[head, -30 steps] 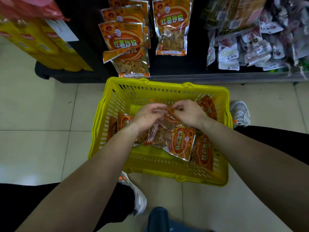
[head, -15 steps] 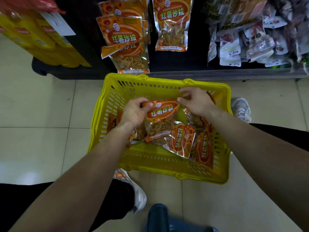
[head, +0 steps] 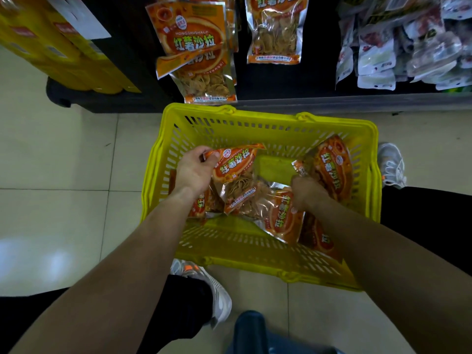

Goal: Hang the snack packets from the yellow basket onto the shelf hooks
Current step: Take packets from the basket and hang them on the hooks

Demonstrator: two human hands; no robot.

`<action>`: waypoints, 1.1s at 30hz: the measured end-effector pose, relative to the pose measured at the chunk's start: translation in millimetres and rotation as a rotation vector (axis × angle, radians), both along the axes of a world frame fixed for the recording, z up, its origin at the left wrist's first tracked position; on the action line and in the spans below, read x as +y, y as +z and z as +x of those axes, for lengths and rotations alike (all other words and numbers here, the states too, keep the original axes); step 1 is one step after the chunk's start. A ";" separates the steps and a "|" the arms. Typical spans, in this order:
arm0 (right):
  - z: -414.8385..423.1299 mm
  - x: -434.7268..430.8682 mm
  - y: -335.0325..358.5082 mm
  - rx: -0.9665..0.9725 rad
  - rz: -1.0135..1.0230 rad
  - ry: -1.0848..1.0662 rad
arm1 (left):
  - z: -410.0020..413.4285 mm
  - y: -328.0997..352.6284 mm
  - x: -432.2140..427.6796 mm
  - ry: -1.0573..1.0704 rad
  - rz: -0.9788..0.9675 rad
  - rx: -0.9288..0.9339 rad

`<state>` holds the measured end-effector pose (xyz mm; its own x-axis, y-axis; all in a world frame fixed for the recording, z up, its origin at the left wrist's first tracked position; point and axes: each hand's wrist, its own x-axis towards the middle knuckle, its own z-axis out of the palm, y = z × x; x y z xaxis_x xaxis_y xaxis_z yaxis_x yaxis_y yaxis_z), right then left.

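Head view: both hands in the yellow basket (head: 265, 123).
Left hand (head: 192, 172) grips a snack packet's (head: 236, 166) top corner; right hand (head: 307, 194) clutches another packet (head: 332, 169) by its edge.

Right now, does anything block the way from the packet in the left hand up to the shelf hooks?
Nothing visible does. The left hand holds the packet above the basket.

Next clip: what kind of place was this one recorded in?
Most likely a shop aisle. Orange snack packets hang in rows on a dark display shelf, more packaged goods hang to the right, and a yellow shopping basket sits on the tiled floor.
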<state>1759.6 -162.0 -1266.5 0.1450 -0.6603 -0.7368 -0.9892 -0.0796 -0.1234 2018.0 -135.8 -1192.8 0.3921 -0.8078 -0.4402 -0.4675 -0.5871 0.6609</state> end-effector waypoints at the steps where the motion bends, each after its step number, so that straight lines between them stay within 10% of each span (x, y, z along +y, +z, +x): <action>1: -0.8 -3.2 3.9 -0.033 0.006 -0.010 | -0.5 1.7 -1.2 0.004 -0.005 0.004; 10: 1.7 -33.9 95.4 -0.464 -0.186 0.036 | 0.6 49.7 -9.2 -0.023 -0.138 0.004; 22: 3.0 -16.8 315.8 -0.600 -0.521 0.278 | -24.3 209.1 5.4 -0.199 -0.321 0.092; 33: -0.2 -9.7 358.6 -0.722 -0.885 0.219 | -66.7 273.3 33.9 -0.322 -0.439 0.258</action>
<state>1759.4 -171.7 -907.8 0.5178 -0.8117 0.2702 -0.6660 -0.5808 -0.4682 1951.3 -101.9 -919.5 0.0229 -0.9959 -0.0870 -0.3683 -0.0893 0.9254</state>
